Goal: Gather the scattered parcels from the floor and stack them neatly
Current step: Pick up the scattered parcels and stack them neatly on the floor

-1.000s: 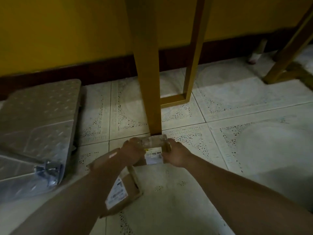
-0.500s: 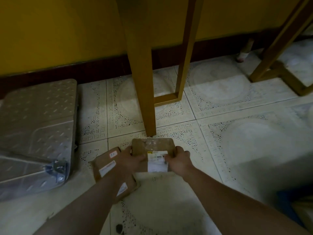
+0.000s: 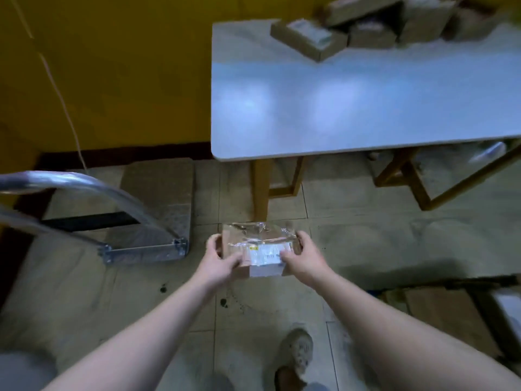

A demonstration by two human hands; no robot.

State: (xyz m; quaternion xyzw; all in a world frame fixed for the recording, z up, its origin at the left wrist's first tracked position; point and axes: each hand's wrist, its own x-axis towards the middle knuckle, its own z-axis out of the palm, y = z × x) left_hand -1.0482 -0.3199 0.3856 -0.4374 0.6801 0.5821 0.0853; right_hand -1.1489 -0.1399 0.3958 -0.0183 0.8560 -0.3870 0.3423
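Observation:
A small brown cardboard parcel (image 3: 258, 244) with clear tape and a white label is lifted above the floor in front of me. My left hand (image 3: 220, 259) grips its left end and my right hand (image 3: 303, 256) grips its right end, thumbs on top. Several other brown parcels (image 3: 363, 26) lie piled at the far right end of a white table (image 3: 324, 108). More cardboard (image 3: 439, 311) sits on the floor at the lower right.
A metal platform trolley (image 3: 158, 210) with a curved handle (image 3: 70, 184) stands at the left by the yellow wall. Wooden table legs (image 3: 260, 187) rise just beyond the parcel. My shoe (image 3: 296, 354) shows on the tiled floor below.
I have stood up with the parcel, lifting it from the floor near the table leg. The table top and its parcels have come into view; the second floor parcel is out of sight.

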